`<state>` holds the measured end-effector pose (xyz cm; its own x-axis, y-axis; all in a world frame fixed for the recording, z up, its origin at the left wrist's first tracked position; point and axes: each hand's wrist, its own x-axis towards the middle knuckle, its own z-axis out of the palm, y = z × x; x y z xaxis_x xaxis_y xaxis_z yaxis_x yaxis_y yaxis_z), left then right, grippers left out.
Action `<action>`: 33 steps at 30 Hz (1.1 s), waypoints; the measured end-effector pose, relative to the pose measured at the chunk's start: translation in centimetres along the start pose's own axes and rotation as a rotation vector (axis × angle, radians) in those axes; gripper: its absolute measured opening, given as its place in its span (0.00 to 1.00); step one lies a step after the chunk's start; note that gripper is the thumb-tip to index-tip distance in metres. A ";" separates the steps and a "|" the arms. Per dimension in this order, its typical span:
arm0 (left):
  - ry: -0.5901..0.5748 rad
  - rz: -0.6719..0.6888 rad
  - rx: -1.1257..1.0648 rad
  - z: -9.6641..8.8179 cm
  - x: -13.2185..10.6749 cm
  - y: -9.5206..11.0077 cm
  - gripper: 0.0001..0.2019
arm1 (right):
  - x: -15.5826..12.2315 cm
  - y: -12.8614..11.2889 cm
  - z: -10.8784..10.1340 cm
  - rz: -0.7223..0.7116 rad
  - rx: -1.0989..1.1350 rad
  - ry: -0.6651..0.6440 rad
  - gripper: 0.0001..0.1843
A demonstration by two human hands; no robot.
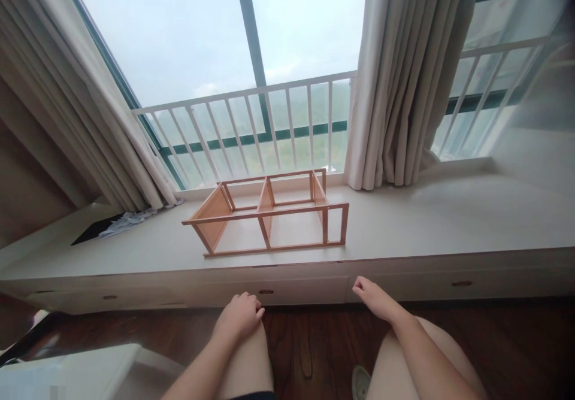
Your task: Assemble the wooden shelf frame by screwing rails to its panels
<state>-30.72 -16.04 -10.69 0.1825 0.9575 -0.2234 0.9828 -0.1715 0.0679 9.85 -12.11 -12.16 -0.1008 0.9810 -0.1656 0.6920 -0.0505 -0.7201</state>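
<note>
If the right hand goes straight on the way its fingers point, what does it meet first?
Likely the white drawer front of the window bench, just ahead of the right hand and well below the wooden rack; depth is unclear.

**Frame on the bench, hands at the knees**

A wooden frame (269,214) lies on its side on the white bench (426,220) below the window (188,35), in front of the railing (251,97) and between the curtains (404,88). The left hand (238,316) rests curled on the left knee (251,358). The right hand (375,298) lies loose by the right knee (390,364). Both are empty, well apart from the frame.
</note>
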 end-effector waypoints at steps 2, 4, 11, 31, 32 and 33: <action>0.015 0.021 -0.005 -0.1 -0.3 0.1 0.20 | -2.0 0.1 0.0 -0.008 -0.003 0.001 0.08; 0.039 0.048 -0.010 -0.2 -0.7 0.5 0.20 | -3.6 -0.1 0.2 -0.052 0.008 0.018 0.09; 0.137 0.069 -0.030 0.0 -2.8 3.2 0.17 | -5.6 -1.3 2.4 -0.206 0.003 0.041 0.10; 0.217 -0.053 -0.052 -1.4 -9.5 4.3 0.15 | -6.0 -2.5 4.8 -0.366 -0.090 -0.139 0.10; 0.223 -0.053 -0.052 -1.4 -9.6 4.4 0.15 | -6.3 -2.5 4.8 -0.377 -0.085 -0.136 0.10; 0.227 -0.049 -0.054 -1.5 -9.6 4.5 0.14 | -6.6 -2.5 4.8 -0.387 -0.080 -0.129 0.09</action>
<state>-28.04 -25.65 -6.79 0.1177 0.9930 -0.0039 0.9864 -0.1165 0.1160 5.31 -19.32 -12.50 -0.4501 0.8927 0.0202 0.6383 0.3375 -0.6919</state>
